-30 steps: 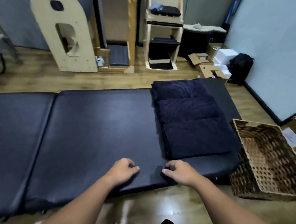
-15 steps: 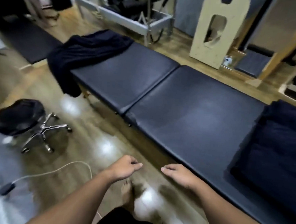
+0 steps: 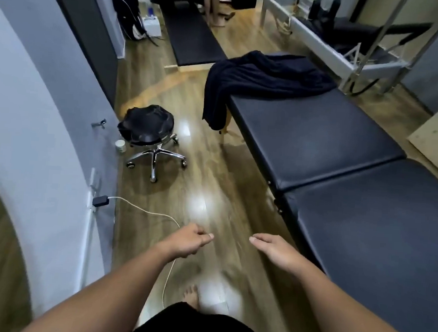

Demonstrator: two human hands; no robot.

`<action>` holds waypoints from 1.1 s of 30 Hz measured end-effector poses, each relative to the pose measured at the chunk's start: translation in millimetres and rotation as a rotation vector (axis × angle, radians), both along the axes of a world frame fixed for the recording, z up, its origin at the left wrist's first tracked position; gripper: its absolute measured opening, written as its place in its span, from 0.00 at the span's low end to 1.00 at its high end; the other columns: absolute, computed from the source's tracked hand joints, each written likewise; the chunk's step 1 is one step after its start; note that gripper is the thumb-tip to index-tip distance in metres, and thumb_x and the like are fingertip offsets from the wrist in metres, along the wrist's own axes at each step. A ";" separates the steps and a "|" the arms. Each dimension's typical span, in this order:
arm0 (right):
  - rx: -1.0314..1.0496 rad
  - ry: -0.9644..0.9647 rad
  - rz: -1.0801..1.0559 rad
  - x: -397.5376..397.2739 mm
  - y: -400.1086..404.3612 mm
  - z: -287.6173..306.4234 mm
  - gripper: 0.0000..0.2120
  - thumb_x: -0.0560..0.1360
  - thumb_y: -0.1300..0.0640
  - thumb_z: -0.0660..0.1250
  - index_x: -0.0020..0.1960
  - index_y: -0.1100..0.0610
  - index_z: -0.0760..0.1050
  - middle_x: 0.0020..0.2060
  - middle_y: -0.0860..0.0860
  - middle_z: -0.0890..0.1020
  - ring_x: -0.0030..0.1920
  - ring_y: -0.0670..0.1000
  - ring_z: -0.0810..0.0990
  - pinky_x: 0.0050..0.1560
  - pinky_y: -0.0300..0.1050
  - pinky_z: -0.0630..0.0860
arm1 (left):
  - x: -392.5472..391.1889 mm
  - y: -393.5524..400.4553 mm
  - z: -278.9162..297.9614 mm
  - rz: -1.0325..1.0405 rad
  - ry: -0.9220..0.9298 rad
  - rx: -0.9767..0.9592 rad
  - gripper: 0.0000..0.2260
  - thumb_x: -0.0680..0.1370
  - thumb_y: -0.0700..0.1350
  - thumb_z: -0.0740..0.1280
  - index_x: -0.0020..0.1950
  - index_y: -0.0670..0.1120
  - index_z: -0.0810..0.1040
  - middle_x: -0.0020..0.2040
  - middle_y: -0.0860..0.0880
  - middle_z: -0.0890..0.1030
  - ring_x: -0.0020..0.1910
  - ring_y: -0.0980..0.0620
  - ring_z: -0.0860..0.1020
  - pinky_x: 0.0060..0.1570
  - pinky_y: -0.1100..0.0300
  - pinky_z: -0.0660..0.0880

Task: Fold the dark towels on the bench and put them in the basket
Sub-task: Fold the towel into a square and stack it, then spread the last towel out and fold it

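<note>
Both hands hover over the wooden floor [image 3: 212, 170], holding nothing: the left hand [image 3: 186, 243] loosely curled, the right hand [image 3: 275, 249] flat and relaxed. A rumpled dark towel [image 3: 264, 77], perhaps several, drapes over the far end of the padded table [image 3: 317, 136] at one o'clock. A wheeled stool [image 3: 148, 130] stands at eleven o'clock.

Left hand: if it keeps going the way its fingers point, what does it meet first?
The left hand points right, toward the right hand; that hand's fingers come first, though depth is unclear. Neither hand holds anything.
</note>
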State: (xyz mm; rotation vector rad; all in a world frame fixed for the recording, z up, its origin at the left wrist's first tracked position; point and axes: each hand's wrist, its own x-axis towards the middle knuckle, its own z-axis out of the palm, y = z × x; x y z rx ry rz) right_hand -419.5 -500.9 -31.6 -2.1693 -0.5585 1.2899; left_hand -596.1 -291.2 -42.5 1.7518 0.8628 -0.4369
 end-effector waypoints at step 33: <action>0.015 -0.104 0.095 363.4 310.6 17.5 0.32 0.75 0.33 0.65 0.74 0.49 0.71 0.67 0.48 0.77 0.65 0.48 0.76 0.66 0.46 0.71 | 369.0 305.0 29.5 -0.118 0.030 0.206 0.16 0.80 0.56 0.67 0.45 0.42 0.80 0.35 0.50 0.76 0.33 0.54 0.74 0.35 0.59 0.69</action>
